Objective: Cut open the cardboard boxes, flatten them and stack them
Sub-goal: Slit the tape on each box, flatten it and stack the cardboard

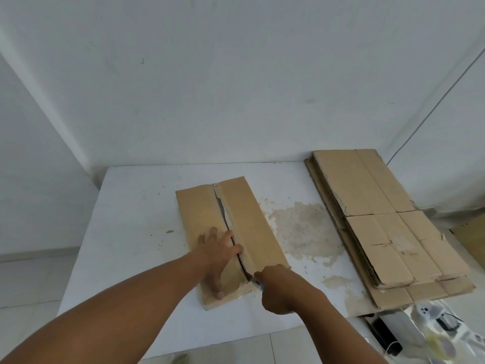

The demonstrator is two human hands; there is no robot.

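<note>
I am spreading the left fingers [213, 232] straight and flat across the left flap of the cardboard box [252, 227], the thumb reaching back toward the near edge, so the left hand [219, 254] is pressing down open-palmed just beside the centre seam [223, 214]. The right fingers [265, 274] are curling tight around a small cutter [258, 283]. Only a blue bit of its body and a sliver of its tip are showing out of the fist. The right hand [280, 290] is holding it at the near end of the seam, where the cardboard edge is looking torn and ragged. The seam is gaping along most of its length, with a pale strip showing inside.

The box is lying lengthwise near the middle of the white table [131, 219], running away from me. Just right of it a brownish stain [301, 227] is spreading over the tabletop. Beyond that, on the table's right side, a stack of flattened cardboard [380, 219] is lying, well apart from the box. A clear plastic bag [441, 334] is showing at the lower right.
</note>
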